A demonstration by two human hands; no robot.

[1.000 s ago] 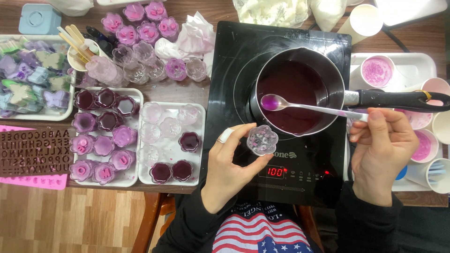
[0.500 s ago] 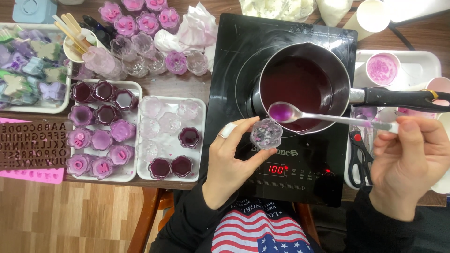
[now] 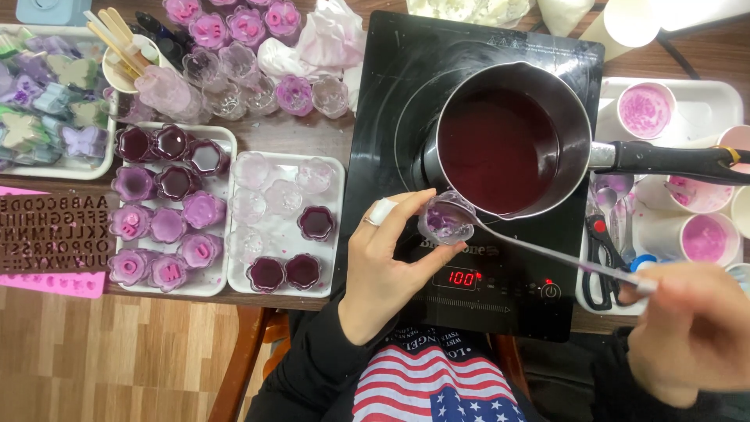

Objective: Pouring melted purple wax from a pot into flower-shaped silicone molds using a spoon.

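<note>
My left hand holds a small clear flower-shaped cup over the front of a black induction cooker. In my right hand, at the lower right, is a long metal spoon. Its bowl is tipped into the cup, which has purple liquid in it. Just behind the cup, a dark saucepan of deep purple liquid sits on the cooker, its black handle pointing right.
Two white trays on the left carry small cups, some filled purple, some clear. More cups and a cup of wooden sticks stand behind. A brown letter mould lies far left. Paper cups and scissors crowd the right tray.
The spoon, loaded with purple liquid above the pan, has come down and tipped into the cup. My right hand has dropped lower and to the right. The cup has stayed near the cooker's front.
</note>
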